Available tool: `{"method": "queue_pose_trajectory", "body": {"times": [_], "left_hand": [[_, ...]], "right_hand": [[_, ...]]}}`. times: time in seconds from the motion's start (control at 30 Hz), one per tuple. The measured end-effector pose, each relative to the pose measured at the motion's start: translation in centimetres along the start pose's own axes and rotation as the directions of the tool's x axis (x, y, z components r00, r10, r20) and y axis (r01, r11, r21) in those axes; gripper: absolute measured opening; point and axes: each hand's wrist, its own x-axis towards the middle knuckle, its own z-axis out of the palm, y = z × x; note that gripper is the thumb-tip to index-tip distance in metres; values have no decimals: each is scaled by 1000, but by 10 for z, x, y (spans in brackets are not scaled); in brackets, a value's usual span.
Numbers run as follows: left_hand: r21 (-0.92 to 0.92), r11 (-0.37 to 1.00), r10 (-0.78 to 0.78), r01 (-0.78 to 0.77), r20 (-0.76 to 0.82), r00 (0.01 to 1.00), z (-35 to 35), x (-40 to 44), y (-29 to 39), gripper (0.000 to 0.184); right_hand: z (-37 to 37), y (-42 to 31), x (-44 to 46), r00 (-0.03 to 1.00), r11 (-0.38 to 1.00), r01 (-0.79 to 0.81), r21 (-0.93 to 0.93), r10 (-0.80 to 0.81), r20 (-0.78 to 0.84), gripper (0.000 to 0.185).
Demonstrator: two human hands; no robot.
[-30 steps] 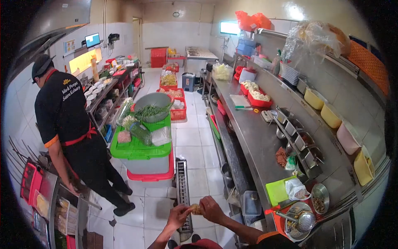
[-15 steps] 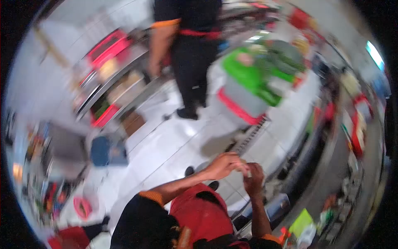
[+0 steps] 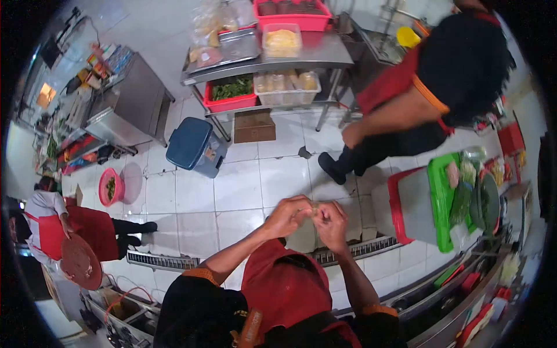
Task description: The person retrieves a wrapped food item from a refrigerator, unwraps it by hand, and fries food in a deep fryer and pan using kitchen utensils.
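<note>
My left hand [image 3: 289, 217] and my right hand [image 3: 332, 225] meet in front of my red apron [image 3: 284, 278], above the tiled floor. Both have curled, pinching fingers. Between the fingertips is a small brownish-yellow thing [image 3: 315, 206], too small and too covered to name. The two hands touch or nearly touch around it.
A steel table [image 3: 322, 52] holds a pink tub [image 3: 316, 22] and trays. A blue-lidded bin [image 3: 190, 145] stands nearer. One co-worker [image 3: 464, 75] is at the right; another holds a round brown tray [image 3: 81, 262]. A green tray [image 3: 439, 197] and floor drain [image 3: 162, 261] lie nearby.
My view has swung left, bringing the steel table to the middle and the tray-holding co-worker into fuller sight. My hands stay together, fingers still pinched.
</note>
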Motion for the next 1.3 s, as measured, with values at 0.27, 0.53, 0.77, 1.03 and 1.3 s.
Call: {"method": "queue_pose_trajectory", "body": {"times": [0.27, 0.53, 0.77, 1.03, 1.3], "left_hand": [[-103, 976, -215, 191, -581, 785, -169, 16, -62, 4], [-73, 943, -258, 326, -777, 574, -292, 29, -131, 8], [-94, 873, -253, 478, -926, 280, -411, 27, -167, 10], [-244, 854, -293, 460, -955, 37, -442, 12, -205, 8], [-348, 851, -351, 393, -934, -68, -444, 2, -248, 10]], "right_hand": [[161, -43, 171, 984, 984, 105, 145, -124, 128, 16], [301, -58, 320, 632, 886, 162, 434, -431, 644, 13], [453, -106, 425, 223, 755, 312, 577, -649, 728, 7], [530, -119, 427, 238, 814, 175, 554, -581, 778, 10], [578, -91, 402, 315, 911, -45, 409, -375, 872, 11]]}}
